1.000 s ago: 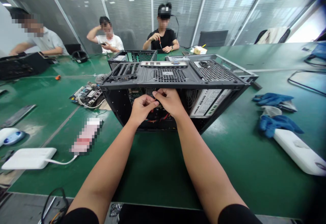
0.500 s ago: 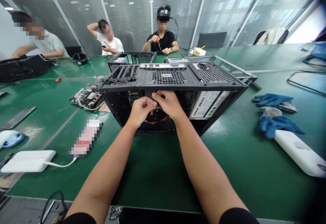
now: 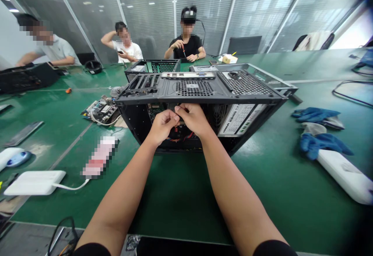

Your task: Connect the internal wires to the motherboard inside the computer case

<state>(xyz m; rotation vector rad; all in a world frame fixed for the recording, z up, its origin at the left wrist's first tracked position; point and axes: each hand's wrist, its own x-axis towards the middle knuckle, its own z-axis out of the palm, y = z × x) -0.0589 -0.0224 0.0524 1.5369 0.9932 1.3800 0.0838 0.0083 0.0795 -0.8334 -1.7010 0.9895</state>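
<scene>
A black computer case [image 3: 163, 89] rests on the green table, its open side facing me. Just inside that opening, my left hand [image 3: 164, 126] is closed in a pinch, thumb against forefinger. My right hand [image 3: 192, 117] is closed beside it, its fingertips partly hidden under the case's upper edge. Whatever the two hands hold is too small or hidden to make out. Below the fingers, coloured cables [image 3: 177, 138] run inside the case. A power supply with a white label [image 3: 240, 120] sits at the right of the opening.
At left on the table [image 3: 87, 205] are a circuit board [image 3: 103, 110], a phone [image 3: 100, 157] and a white power bank [image 3: 35, 183]. Blue gloves [image 3: 325, 141] and a white device [image 3: 345, 174] lie at right. More case parts stand behind; three people sit across.
The whole view has shifted slightly, so the table items appear a little further right. Both hands keep nearly the same pose inside the case opening.
</scene>
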